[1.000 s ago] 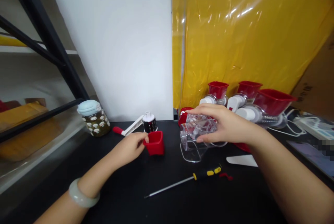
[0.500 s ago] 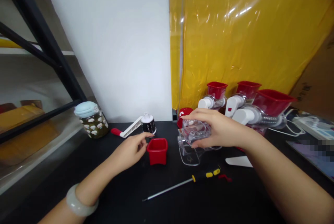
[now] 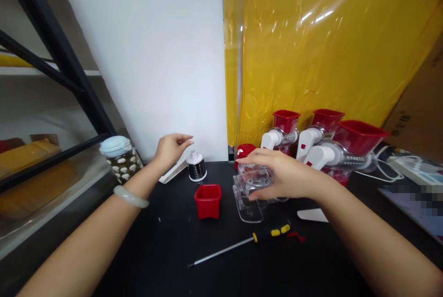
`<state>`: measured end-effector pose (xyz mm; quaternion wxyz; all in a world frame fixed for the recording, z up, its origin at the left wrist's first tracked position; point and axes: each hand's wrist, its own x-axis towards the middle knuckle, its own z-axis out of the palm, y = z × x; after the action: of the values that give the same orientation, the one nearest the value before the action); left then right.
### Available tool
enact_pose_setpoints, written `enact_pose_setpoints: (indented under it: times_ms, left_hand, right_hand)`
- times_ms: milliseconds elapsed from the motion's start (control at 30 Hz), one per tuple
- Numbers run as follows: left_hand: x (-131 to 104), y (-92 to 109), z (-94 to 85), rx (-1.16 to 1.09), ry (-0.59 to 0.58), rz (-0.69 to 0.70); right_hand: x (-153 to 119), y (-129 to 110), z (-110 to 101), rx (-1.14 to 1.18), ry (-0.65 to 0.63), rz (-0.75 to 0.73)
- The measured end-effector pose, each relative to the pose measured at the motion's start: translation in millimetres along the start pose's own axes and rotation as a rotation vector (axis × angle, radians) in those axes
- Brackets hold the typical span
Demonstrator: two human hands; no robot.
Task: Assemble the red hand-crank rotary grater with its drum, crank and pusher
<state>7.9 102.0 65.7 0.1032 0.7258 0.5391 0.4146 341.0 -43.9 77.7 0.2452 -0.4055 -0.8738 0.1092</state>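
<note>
My left hand (image 3: 172, 150) hovers over the white crank handle (image 3: 174, 173) and beside the grater drum (image 3: 197, 167), with nothing in its loosely stretched fingers. The drum stands upright, dark with white ends, its stem pointing up. My right hand (image 3: 273, 172) grips the clear plastic grater body (image 3: 251, 211) from above, thumb on the near side, fingers over the far side. That body's lower part rests on the table. Between my hands sits a red square hopper (image 3: 207, 201), touched by neither.
A screwdriver (image 3: 242, 242) lies in front, near a small red part (image 3: 296, 237) and a white flat piece (image 3: 312, 215). Assembled rotary graters (image 3: 356, 149) line the back right. A lidded jar (image 3: 122, 160) stands at left, a red round part (image 3: 245, 150) behind my right hand.
My left hand has moved up and away from the red hopper, toward the crank handle and drum. My right hand keeps its grip on the clear body, with hardly any shift.
</note>
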Motion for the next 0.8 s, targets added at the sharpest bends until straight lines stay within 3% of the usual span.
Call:
enact_pose_setpoints:
  times_ms: [167, 267, 400, 567, 700, 800]
  left_hand:
    - [-2.9, -17.0, 30.2, -0.131, -0.092, 0.068]
    - [-8.6, -25.0, 36.4, -0.207, -0.205, 0.088]
    - [-14.6, -28.9, 35.0, -0.211, -0.196, 0.073]
    - [-5.5, -26.3, 12.2, -0.173, -0.142, 0.053]
    - [13.5, -19.1, -20.1, -0.138, 0.006, 0.044]
    - [20.7, -9.8, -33.8, -0.119, 0.057, 0.064]
  right_hand:
    - [-0.3, 0.9, -1.0, 0.002, -0.03, -0.001]
    - [-0.8, 2.1, -1.7, 0.026, -0.039, -0.016]
    - [-1.0, 4.8, -1.4, 0.015, -0.024, -0.027]
    - [0.4, 4.5, 0.5, 0.035, -0.038, -0.045]
    - [1.4, 2.3, 2.5, 0.027, -0.044, -0.041]
    - [2.1, 1.4, 3.7, 0.014, -0.055, -0.037]
